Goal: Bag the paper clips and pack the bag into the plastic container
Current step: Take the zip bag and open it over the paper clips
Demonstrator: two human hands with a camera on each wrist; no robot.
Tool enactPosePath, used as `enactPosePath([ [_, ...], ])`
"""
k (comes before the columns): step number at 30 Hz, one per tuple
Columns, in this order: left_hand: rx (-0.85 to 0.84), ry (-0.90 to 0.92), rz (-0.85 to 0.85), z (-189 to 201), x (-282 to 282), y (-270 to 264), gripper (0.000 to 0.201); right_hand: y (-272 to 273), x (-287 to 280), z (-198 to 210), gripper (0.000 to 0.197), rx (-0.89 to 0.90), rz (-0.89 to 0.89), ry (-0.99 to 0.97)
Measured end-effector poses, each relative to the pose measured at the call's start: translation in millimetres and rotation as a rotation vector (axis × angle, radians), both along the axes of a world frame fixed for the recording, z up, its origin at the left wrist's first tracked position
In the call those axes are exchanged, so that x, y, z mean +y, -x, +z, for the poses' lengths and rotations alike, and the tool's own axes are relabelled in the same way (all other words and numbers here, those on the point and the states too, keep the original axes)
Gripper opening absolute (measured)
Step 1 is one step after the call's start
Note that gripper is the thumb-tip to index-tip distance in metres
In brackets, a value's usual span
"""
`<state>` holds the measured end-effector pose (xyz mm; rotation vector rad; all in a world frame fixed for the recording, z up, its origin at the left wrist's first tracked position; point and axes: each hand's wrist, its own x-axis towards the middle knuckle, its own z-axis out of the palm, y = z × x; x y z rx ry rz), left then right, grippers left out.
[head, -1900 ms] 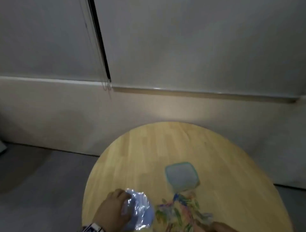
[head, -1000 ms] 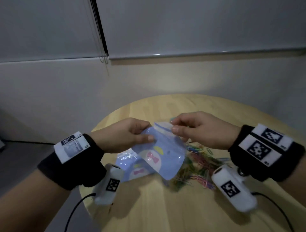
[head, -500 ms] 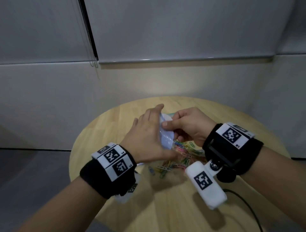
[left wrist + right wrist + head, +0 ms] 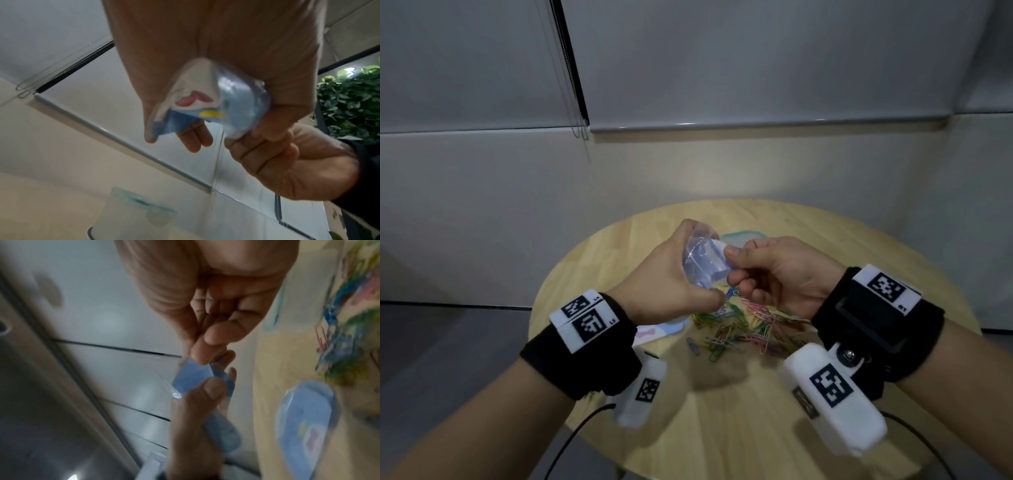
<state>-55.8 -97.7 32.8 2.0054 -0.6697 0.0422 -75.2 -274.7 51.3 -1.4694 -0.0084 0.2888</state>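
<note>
Left hand (image 4: 671, 277) grips small blue plastic bag (image 4: 703, 262) above round wooden table (image 4: 859, 260). Right hand (image 4: 780, 274) pinches bag's edge between thumb and forefinger. Coloured paper clips (image 4: 743, 325) lie heaped below. Teal-rimmed container (image 4: 743, 234), probably lidded, sits beyond, mostly hidden. Second bag (image 4: 657, 330) flat beneath left wrist.

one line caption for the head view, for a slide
Both hands, left and right, pinch a small blue bag above loose paper clips on a round table.
</note>
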Motion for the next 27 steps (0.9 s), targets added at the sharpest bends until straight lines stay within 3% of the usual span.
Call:
enactPosePath([
  [2,0.01,-0.065,0.022,1.9,-0.1,0.1,0.052,0.6,-0.4,-3.5,0.023,-0.199,-0.046,0.217],
  [5,0.035,-0.284,-0.004,4.0,-6.4,0.3,0.06,4.1,-2.1,-6.5,0.023,-0.708,-0.14,0.73],
  [7,0.068,-0.337,-0.041,4.9,-10.4,1.2,0.068,8.6,-1.7,-2.2,0.016,-0.902,-0.075,0.762],
  [9,0.082,-0.3,-0.043,5.7,-12.1,1.1,0.064,12.8,-5.2,5.2,0.008,-0.744,0.065,0.576],
  [11,0.086,-0.264,-0.032,7.0,-13.5,0.2,0.06,17.4,-10.0,9.8,0.019,-0.498,0.237,0.537],
  [14,0.078,-0.322,-0.047,6.7,-16.8,-0.7,0.052,19.2,-19.5,7.9,0.027,-0.406,0.4,0.708],
  [17,0.051,-0.446,-0.077,3.3,-19.7,-1.8,0.05,19.4,-29.1,4.6,0.014,-0.448,0.471,0.884],
  [19,0.014,-0.466,-0.053,-0.2,-20.3,-5.7,0.052,17.5,-35.1,0.1,0.014,-0.454,0.428,0.802],
  [21,-0.01,-0.484,-0.016,-2.7,-17.7,-9.5,0.058,10.1,-43.6,-5.7,0.024,-0.45,0.223,0.592],
  [22,-0.006,-0.505,0.002,-4.4,-15.0,-10.5,0.062,5.3,-47.7,-9.0,0.024,-0.45,0.139,0.583],
  [24,0.008,-0.58,0.011,-9.3,-8.4,-11.2,0.07,-6.2,-53.9,-19.0,0.026,-0.431,0.126,0.858],
  [27,0.01,-0.656,-0.004,-14.2,2.2,-10.1,0.071,-10.8,-44.1,-35.7,0.048,-0.346,0.296,1.343],
])
